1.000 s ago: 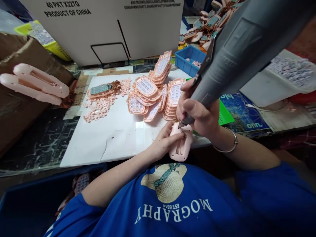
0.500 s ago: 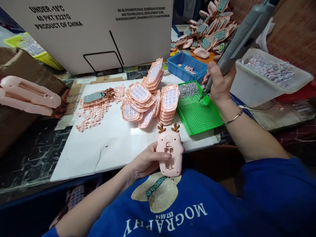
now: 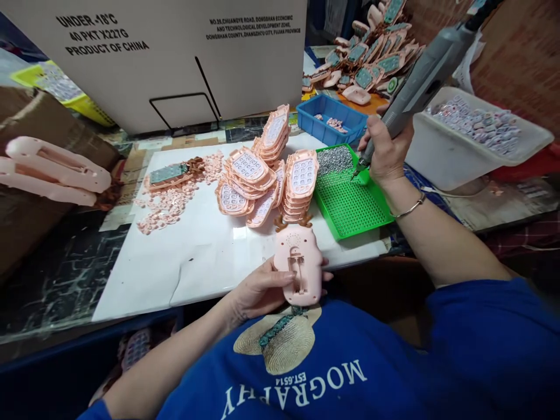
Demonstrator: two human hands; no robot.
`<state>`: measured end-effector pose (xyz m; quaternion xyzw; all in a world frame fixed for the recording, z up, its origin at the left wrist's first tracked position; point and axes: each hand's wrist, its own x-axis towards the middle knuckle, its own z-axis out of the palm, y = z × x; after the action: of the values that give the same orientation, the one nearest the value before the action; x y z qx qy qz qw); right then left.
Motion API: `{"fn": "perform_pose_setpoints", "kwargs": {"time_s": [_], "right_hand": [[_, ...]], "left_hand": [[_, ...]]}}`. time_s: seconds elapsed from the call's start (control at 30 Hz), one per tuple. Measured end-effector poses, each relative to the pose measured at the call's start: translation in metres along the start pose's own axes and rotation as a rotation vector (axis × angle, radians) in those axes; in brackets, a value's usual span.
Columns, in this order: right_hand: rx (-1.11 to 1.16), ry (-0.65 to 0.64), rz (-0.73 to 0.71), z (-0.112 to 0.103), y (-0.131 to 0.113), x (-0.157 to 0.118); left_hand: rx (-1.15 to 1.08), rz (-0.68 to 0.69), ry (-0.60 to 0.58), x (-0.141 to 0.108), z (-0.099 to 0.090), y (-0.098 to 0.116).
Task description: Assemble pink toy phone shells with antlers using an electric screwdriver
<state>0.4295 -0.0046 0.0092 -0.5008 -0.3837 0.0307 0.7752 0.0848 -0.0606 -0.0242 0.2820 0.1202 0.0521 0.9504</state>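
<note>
Two pale pink casings point(image 3: 44, 154) jut in at the far left, one overlapping the other, in front of a brown carton point(image 3: 26, 116); what they rest on is hard to tell. Behind them stands a yellow basket point(image 3: 90, 109) filled with small whitish pieces, and next to it a large printed white carton point(image 3: 131, 87) closes off the back of the bench point(image 3: 39, 297).

On a white board point(image 3: 135, 280) lies an open casing with a green circuit board point(image 3: 168, 173), among a scatter of small pink pieces point(image 3: 164, 210). Right of these, pink shells with white keypads point(image 3: 249, 164) are piled in several leaning stacks.

The left hand point(image 3: 258, 286) is curled around a pink reindeer-shaped casing point(image 3: 312, 271), thumb across the uncovered battery compartment, fingertips showing at the far edge. This casing is held back-side up at the near edge of the board, in front of the stacks, with brown antlers point(image 3: 306, 220) pointing away from the person.

Farther right, a blue tray point(image 3: 326, 134) contains a few pink bits, and a green basket point(image 3: 354, 213) carries silvery screws point(image 3: 335, 160) at its far end. The right hand point(image 3: 387, 151) is closed around a grey electric screwdriver point(image 3: 415, 87), its bit pointing down over the green basket, near the screws; contact cannot be made out. Beyond rises a heap of casings point(image 3: 367, 76), and rightmost sits a white bin point(image 3: 437, 157) of small printed pieces.
</note>
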Motion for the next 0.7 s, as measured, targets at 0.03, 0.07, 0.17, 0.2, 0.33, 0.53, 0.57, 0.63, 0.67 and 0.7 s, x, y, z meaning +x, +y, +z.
{"fn": "perform_pose_setpoints", "kwargs": {"time_s": [0.03,0.07,0.17,0.2,0.33,0.53,0.57,0.63,0.67,0.7], "right_hand": [[0.006,0.007,-0.023,0.001,-0.007,0.0],[0.018,0.008,-0.041,0.002,-0.016,-0.001],[0.065,-0.028,-0.057,0.014,-0.054,-0.015],[0.091,-0.035,-0.063,0.019,-0.07,-0.023],[0.347,-0.178,-0.024,0.046,-0.13,-0.068],[0.396,-0.329,-0.014,0.072,-0.175,-0.119],[0.413,-0.357,-0.017,0.074,-0.175,-0.122],[0.441,-0.402,-0.019,0.075,-0.171,-0.124],[0.444,-0.412,-0.024,0.075,-0.168,-0.124],[0.44,-0.418,-0.03,0.075,-0.165,-0.124]], "left_hand": [[0.008,0.067,0.039,-0.001,0.003,0.004],[0.013,0.135,0.085,-0.001,0.006,0.009],[0.0,0.318,0.215,0.0,0.016,0.024],[-0.019,0.361,0.256,0.001,0.019,0.027],[-0.118,0.456,0.413,0.009,0.028,0.033],[-0.199,0.474,0.44,0.013,0.03,0.029],[-0.207,0.481,0.426,0.013,0.029,0.029],[-0.219,0.496,0.411,0.013,0.028,0.028],[-0.225,0.499,0.408,0.013,0.027,0.027],[-0.231,0.5,0.407,0.013,0.026,0.027]]}}
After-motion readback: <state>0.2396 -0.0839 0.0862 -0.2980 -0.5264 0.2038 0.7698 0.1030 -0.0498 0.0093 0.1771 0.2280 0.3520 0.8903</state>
